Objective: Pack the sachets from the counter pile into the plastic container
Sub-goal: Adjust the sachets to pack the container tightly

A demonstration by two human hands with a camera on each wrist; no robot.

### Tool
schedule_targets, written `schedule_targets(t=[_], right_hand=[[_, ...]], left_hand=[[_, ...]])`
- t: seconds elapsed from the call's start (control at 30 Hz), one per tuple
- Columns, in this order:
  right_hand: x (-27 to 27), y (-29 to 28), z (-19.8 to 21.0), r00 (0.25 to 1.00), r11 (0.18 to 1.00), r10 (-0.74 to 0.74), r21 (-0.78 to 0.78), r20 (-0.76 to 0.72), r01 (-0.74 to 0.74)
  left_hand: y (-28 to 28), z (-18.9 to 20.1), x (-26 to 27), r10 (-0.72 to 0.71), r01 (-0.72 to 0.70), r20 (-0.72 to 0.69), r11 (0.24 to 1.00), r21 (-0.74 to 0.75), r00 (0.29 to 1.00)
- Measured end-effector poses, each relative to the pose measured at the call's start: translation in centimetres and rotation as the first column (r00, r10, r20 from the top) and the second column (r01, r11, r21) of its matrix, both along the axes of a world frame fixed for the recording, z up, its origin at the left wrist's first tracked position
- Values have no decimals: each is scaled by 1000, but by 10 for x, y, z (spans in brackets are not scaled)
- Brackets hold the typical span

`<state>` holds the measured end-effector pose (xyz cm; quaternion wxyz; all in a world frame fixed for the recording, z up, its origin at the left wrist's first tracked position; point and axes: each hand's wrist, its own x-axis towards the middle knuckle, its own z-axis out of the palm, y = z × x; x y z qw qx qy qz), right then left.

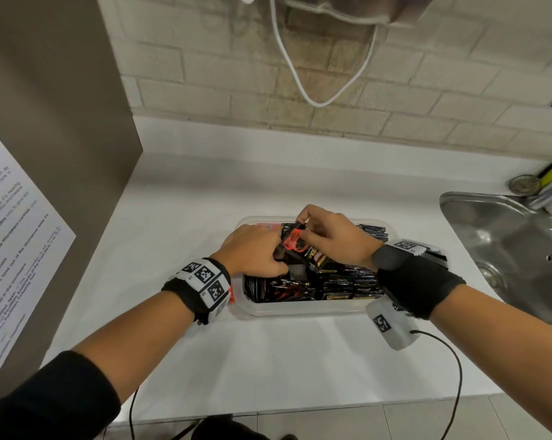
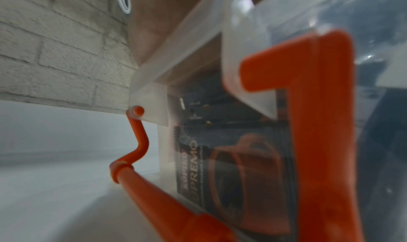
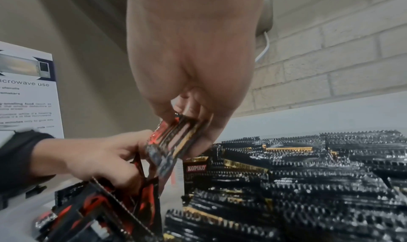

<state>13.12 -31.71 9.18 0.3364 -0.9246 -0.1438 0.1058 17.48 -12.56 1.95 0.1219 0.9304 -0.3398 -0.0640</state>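
The clear plastic container sits on the white counter, left of the steel sink, which is cut off at the frame edge. It is packed with black Kopiko sachets standing on edge in rows; their number is not readable.

The right hand is over the middle of the container, fingers and thumb pinching a small bunch of black-and-red sachets by its upper end. The exact count in the bunch cannot be made out.

The left hand reaches into the container's left part, fingers curled round the black-and-red sachets there. Its fingertips are hidden among the packets.

The left wrist view is blurred and close against the container wall: an orange handle is hinged at the rim, and one sachet marked "UPREMO" shows through the plastic.

A printed microwave notice on the brown panel at left is partly cut off.
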Motion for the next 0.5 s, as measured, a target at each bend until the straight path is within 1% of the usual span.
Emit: schedule_targets(t=[0.07,0.1,0.17,0.37,0.43,0.5], right_hand=[[1,-1,3,1000,1000,3,25,26,-4],[1,-2,5,1000,999,-7,41,14,6],[2,-4,7,999,998,-31,48,-35,33],[7,-6,8,981,997,-71,-23,-179,68],[8,-6,9,987,996,-45,-83,-155,33],[9,-6,9,995,987,-28,-157,-97,12]], left_hand=[[0,1,-1,0,0,-5,1000,-11,1000],[0,1,-2,-4,4,-14,1000,-15,1000],[0,3,-3,-10,9,-25,1000,-18,1000],[-1,3,-2,-7,7,-34,1000,-18,999],[-1,2,-2,-5,5,-43,1000,-19,999],[-1,2,-2,-3,2,-44,1000,-19,999]])
